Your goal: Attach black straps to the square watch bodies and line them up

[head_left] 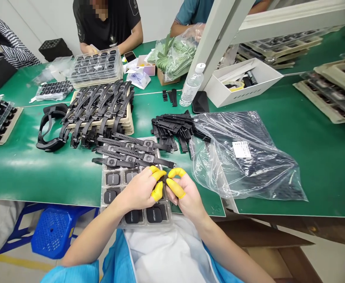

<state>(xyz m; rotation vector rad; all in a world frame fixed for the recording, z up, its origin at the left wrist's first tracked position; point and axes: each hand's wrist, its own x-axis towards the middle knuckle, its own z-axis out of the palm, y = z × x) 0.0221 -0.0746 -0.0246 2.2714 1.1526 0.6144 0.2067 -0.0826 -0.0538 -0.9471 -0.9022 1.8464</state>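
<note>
My left hand [142, 188] and my right hand [188, 195], both with yellow finger cots, meet over a clear tray [168, 220]. Between their fingertips they pinch a small black piece [164, 179], probably a smartwatch body, mostly hidden by the fingers. Square black watch bodies [112, 179] sit in the tray's compartments. Across the tray's far end lie several watches with straps [131, 159], backs up. A heap of loose black straps [172, 127] lies just beyond my right hand.
Stacked trays of strapped watches [101, 104] stand at the back left, beside a black headset-like band [50, 127]. On the right lies a plastic bag of straps [249, 157]. Beyond are a water bottle [192, 86], a phone [200, 102], a white box [243, 86] and co-workers.
</note>
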